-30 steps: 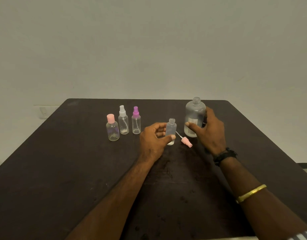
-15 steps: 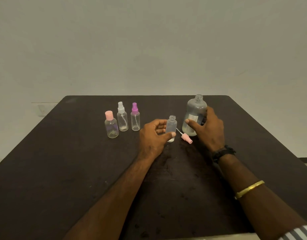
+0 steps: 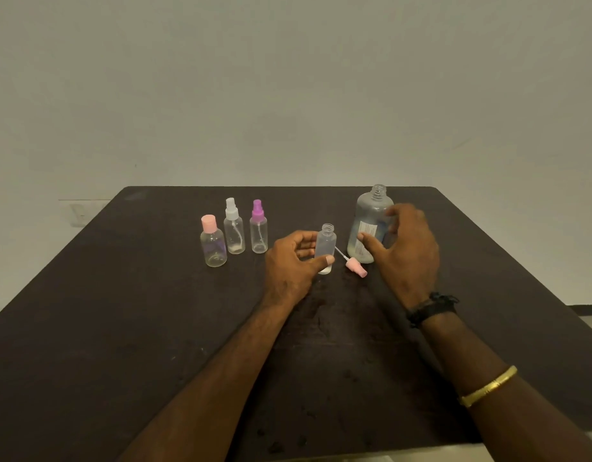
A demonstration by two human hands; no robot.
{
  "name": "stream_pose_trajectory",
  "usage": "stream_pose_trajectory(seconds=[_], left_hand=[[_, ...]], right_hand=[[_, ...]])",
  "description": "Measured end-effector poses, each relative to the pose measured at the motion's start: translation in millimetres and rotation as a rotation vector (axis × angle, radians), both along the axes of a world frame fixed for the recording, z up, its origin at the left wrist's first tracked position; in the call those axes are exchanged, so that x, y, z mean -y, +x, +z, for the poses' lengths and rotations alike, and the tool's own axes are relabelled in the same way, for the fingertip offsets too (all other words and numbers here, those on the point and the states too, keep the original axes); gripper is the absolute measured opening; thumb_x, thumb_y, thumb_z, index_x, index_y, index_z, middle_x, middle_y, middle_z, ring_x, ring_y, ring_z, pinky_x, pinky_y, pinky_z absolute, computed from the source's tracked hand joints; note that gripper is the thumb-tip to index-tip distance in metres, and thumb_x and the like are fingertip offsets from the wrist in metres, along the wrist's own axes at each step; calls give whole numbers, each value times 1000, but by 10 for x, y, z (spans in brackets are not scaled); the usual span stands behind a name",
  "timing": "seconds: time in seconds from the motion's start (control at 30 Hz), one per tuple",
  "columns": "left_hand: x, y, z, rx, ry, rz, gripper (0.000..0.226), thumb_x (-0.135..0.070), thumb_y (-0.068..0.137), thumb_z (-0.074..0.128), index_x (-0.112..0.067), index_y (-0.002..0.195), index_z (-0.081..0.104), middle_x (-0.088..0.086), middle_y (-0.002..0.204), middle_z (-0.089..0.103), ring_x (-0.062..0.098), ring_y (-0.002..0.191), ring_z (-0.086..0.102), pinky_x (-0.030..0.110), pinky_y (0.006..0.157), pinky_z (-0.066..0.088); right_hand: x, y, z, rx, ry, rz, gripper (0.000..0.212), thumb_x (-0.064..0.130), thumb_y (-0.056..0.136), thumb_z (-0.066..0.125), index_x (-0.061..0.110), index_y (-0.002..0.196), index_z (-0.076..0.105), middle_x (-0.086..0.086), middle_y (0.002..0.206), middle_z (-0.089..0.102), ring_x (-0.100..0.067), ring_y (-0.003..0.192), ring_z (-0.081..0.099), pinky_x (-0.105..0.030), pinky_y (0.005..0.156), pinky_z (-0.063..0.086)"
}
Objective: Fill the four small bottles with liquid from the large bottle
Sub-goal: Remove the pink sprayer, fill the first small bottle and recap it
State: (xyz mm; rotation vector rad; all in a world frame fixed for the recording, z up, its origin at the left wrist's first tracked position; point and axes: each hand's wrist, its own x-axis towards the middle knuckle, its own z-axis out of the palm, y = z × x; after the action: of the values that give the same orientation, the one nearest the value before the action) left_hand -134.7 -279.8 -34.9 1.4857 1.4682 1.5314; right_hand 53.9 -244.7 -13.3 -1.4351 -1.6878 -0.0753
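Note:
A small open bottle (image 3: 325, 242) stands on the dark table (image 3: 121, 328), with a little white liquid at its bottom. My left hand (image 3: 293, 261) grips it between thumb and fingers. Its pink spray cap (image 3: 356, 267) lies just to its right, tube pointing at the bottle. The large clear bottle (image 3: 371, 211) stands uncapped behind the cap. My right hand (image 3: 409, 258) is at its right side with fingers spread and blurred, the thumb across the label. Three capped small bottles stand to the left: pink-capped (image 3: 213, 246), white sprayer (image 3: 234, 231), purple sprayer (image 3: 258, 232).
The table's far edge runs just behind the large bottle, with a plain wall beyond. A black band and a gold bangle are on my right wrist and forearm. Dark wet-looking spots mark the table in front of my hands.
My right hand has loosened from its grip on the large bottle and its fingers have spread apart. The left hand keeps hold of the small open bottle.

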Motion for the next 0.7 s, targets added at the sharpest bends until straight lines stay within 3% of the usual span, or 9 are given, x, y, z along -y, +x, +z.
stream_pose_trajectory(seconds=[0.1, 0.27, 0.57, 0.7], left_hand=[[-5, -5, -6, -1, 7, 5, 43, -12, 74, 89, -14, 114, 73, -3, 104, 77, 2, 92, 72, 13, 81, 57], [-15, -22, -19, -13, 14, 12, 44, -13, 74, 89, -13, 115, 72, -2, 105, 76, 2, 92, 71, 12, 80, 56], [-22, -32, -17, -9, 23, 13, 45, -12, 74, 89, -13, 115, 72, -4, 105, 76, 1, 92, 71, 12, 81, 56], [-23, -34, -19, 0, 22, 7, 43, -9, 74, 89, -13, 113, 72, -5, 102, 76, 1, 91, 71, 13, 80, 56]], right_hand=[[70, -57, -22, 208, -42, 66, 26, 43, 87, 76, 25, 101, 62, 4, 97, 63, -17, 86, 60, -38, 68, 54], [115, -171, -104, 385, -209, 57, 23, 49, 93, 67, 28, 102, 66, 4, 102, 69, -18, 94, 63, -40, 78, 58], [69, -225, -186, 414, -276, 22, 15, 38, 101, 56, 26, 108, 63, 0, 106, 71, -22, 94, 67, -41, 79, 60], [79, -203, -128, 251, -102, 88, 18, 37, 95, 51, 26, 100, 64, 1, 95, 65, -21, 81, 63, -41, 68, 57]])
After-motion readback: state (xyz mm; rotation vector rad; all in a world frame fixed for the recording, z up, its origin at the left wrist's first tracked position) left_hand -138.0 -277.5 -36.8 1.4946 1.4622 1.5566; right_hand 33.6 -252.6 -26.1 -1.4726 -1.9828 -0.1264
